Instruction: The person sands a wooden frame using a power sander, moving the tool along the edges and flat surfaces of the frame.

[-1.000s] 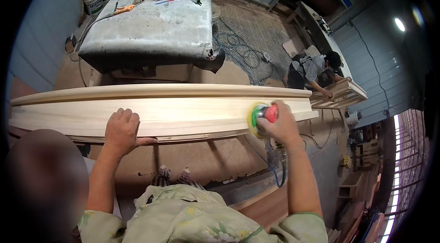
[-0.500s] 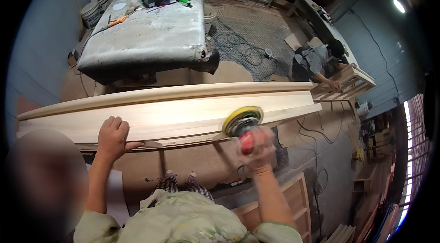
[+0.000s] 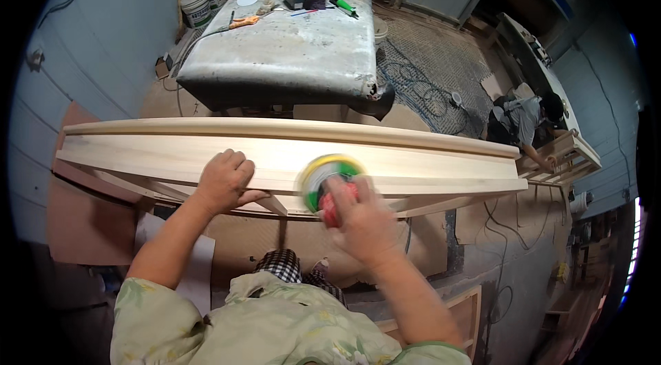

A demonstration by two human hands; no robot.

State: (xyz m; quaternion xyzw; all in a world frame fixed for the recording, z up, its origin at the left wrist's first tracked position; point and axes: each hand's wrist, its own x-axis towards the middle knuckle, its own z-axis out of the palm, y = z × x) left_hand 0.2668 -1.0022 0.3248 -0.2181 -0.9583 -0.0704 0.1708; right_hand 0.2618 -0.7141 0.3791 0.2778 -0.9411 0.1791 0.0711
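Note:
A long, pale wooden furniture piece (image 3: pixel 158 160) stretches across in front of me, with a raised rail along its far side and struts under its near edge. My left hand (image 3: pixel 226 183) is closed over the near edge, fingers curled on top and thumb stretched along the front. To its right, my right hand (image 3: pixel 359 224) grips a round power sander (image 3: pixel 318 174) with a red and black body and a yellow-rimmed pad. The pad is against the wood near the front edge; motion blurs the sander and the hand, so its exact contact cannot be made out.
Beyond the piece stands a covered worktable (image 3: pixel 282 48) bearing boxes, a green tool (image 3: pixel 343 5) and an orange-handled tool (image 3: pixel 245 22). White buckets (image 3: pixel 196 8) are by the left wall. A co-worker (image 3: pixel 527 117) bends over a wooden frame (image 3: pixel 568 158) at right. Cables (image 3: pixel 506 227) cross the floor.
My right hand has brought the sander leftward along the wood, closer to my left hand. The left hand keeps its hold on the edge. The whole view has shifted, showing more at left.

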